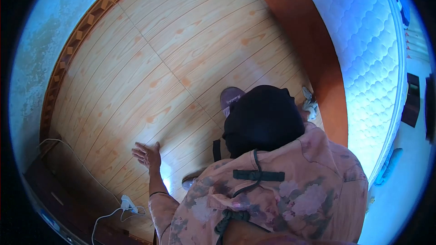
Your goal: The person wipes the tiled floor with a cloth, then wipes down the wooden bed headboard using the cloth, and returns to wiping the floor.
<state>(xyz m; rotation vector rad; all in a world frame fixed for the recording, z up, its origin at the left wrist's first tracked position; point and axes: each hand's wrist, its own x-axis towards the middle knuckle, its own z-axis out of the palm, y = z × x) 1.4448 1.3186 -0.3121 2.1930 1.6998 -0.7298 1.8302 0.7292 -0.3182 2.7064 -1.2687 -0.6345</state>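
Note:
My left hand (147,155) is held out over the wood-patterned floor (150,95), fingers spread and nothing in it. Whether it touches the floor I cannot tell. On the other side, my right hand (305,112) shows only in part, past a rounded black form in front of me. It is closed on a crumpled grey-and-white cloth (310,102), which lies low against the reddish-brown bed frame (320,63). Most of the right fingers are hidden.
A quilted white mattress (363,50) rests on the frame at the right. At lower left, a white power strip (128,204) and its cords lie beside dark furniture (56,195). A patterned baseboard (68,50) edges the wall. A purple shoe (230,96) is on the floor.

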